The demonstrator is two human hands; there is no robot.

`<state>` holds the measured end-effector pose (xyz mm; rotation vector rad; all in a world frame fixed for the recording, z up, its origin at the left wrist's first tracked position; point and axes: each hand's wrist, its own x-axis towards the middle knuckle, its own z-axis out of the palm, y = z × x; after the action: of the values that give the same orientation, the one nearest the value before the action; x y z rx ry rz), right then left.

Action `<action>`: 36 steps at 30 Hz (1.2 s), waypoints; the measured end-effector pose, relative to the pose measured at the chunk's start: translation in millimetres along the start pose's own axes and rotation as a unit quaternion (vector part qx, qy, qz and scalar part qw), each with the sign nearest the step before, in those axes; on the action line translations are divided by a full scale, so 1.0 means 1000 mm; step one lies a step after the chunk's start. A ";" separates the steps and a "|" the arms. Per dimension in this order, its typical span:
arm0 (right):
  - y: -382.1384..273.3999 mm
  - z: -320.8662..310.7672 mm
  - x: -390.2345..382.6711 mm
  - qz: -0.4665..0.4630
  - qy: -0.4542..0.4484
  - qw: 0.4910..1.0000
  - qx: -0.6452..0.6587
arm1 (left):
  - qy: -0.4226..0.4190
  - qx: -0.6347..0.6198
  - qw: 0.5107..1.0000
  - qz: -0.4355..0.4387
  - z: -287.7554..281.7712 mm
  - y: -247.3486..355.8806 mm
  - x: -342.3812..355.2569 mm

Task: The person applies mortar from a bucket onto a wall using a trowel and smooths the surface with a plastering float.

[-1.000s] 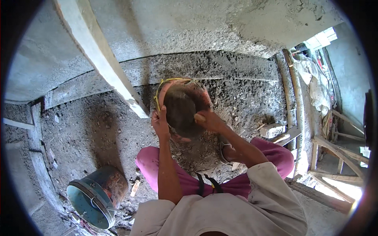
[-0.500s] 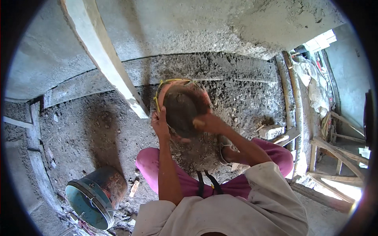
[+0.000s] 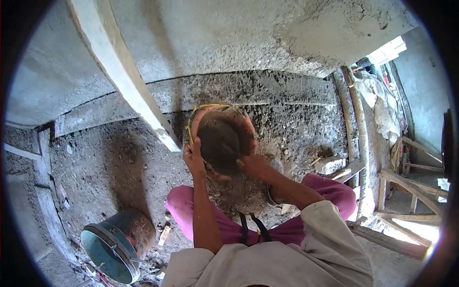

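A reddish-orange bucket (image 3: 245, 130) stands tilted on the dirt floor in front of me, with yellow cord tied along its rim. Dark grey wet mortar (image 3: 217, 143) lies inside it. My left hand (image 3: 193, 157) grips the bucket's left rim, thumb over the edge. At the near right side of the opening, my right hand (image 3: 255, 166) is closed, fingers curled over the mortar. Whatever it holds is hidden by the hand and cannot be made out.
A blue-green bucket (image 3: 109, 253) lies on its side at lower left. A pale wooden post (image 3: 129, 81) slants down from the upper left. Beyond runs a low concrete ledge (image 3: 215, 91) under a plastered wall. To the right are a block (image 3: 331, 165), upright poles (image 3: 356, 124) and timber framing (image 3: 416, 191).
My right hand has come nearer to me along the bucket's right side. My left hand keeps its hold on the rim. The whole view has shifted slightly.
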<state>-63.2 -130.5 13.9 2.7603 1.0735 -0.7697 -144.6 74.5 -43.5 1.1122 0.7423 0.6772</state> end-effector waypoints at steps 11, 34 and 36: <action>-0.003 0.009 0.003 0.020 -0.024 0.976 0.217 | 0.011 0.009 0.998 -0.053 -0.002 0.000 -0.003; -0.004 0.007 -0.002 -0.053 -0.047 0.987 0.145 | -0.002 0.055 0.998 -0.041 0.003 0.008 -0.007; -0.002 0.005 -0.004 -0.091 -0.024 0.962 0.255 | -0.014 0.001 0.998 -0.066 0.001 0.005 -0.006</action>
<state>-69.4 -132.3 11.8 3.0501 1.2850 -1.2967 -147.9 70.5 -37.7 1.0620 0.7857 0.5493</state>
